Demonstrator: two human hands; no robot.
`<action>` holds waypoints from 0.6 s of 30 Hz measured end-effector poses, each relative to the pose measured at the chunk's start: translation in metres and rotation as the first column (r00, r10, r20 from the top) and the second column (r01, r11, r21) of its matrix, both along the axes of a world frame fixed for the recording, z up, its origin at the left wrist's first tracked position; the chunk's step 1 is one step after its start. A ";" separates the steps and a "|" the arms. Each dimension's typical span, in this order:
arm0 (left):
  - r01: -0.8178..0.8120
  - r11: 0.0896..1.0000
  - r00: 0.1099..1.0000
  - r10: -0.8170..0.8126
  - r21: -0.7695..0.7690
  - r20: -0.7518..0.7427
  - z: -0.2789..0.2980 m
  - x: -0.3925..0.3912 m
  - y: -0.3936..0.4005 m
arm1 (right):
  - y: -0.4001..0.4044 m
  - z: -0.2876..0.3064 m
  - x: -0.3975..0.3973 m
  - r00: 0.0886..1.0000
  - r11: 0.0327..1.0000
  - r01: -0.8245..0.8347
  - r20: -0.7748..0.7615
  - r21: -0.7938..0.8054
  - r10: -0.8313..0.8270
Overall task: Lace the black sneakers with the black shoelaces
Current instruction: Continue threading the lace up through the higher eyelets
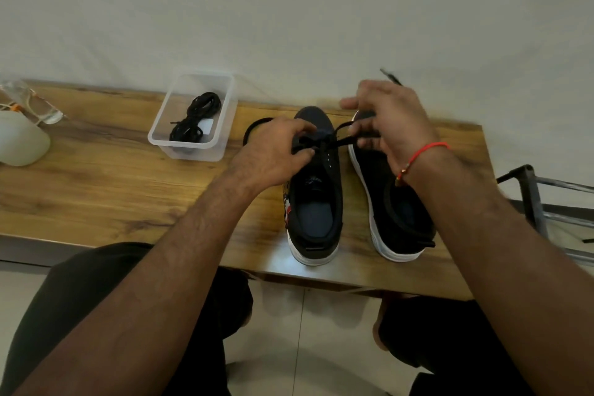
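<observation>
wooden table [112, 190]: sneakers [316, 190] toes pointing away, lengthwise.

We see a brown wood-grain table [96, 190] against a plain white wall [289, 3], pale tiled floor [308, 331] beneath.

Table [106, 183]: wood-grain top, smooth, slight sheen; container [221, 112]: clear plastic, glossy; sneakers [321, 202]: matt black cloth uppers, smooth white soles; shoelace [345, 140]: matt woven cord; rack [533, 199]: grey metal; wrist thread [424, 151]: red cord.
</observation>
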State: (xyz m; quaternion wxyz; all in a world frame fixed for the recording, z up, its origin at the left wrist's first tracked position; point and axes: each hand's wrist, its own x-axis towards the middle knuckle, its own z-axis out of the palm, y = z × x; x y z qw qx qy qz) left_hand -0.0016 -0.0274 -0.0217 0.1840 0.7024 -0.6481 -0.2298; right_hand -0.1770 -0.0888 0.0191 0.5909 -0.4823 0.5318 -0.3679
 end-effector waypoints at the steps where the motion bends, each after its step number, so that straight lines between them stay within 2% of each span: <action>1: -0.013 1.000 1.000 0.013 0.013 -0.008 0.000 0.000 0.000 | 0.000 -0.006 0.001 0.989 0.998 -0.046 -0.139 -0.037 0.041; 3: -0.040 0.999 0.998 0.041 0.033 -0.037 0.001 -0.001 0.000 | 0.002 -0.016 0.005 0.888 0.962 -0.224 -0.440 -0.153 0.137; 5: -0.068 0.997 0.995 0.071 0.043 -0.072 0.001 0.000 0.000 | 0.009 -0.022 0.011 0.733 0.892 -0.428 -0.633 -0.147 0.247; 7: -0.077 0.995 0.992 0.082 0.056 -0.092 0.002 0.001 0.000 | 0.015 -0.031 0.016 0.608 0.833 -0.543 -0.731 -0.101 0.309; 9: -0.078 0.995 0.991 0.084 0.062 -0.101 0.002 0.002 -0.001 | 0.020 -0.039 0.018 0.526 0.811 -0.582 -0.784 -0.052 0.328; 11: -0.082 0.995 0.989 0.089 0.065 -0.120 0.002 0.003 -0.002 | 0.022 -0.040 0.017 0.526 0.823 -0.567 -0.784 -0.035 0.329; 14: -0.103 0.992 0.988 0.111 0.073 -0.109 0.004 0.006 -0.002 | 0.017 -0.033 0.011 0.613 0.868 -0.495 -0.723 -0.037 0.318; 18: -0.117 0.970 0.983 0.143 0.214 -0.114 0.005 0.015 0.000 | 0.007 -0.030 0.004 0.677 0.888 -0.453 -0.619 0.076 0.398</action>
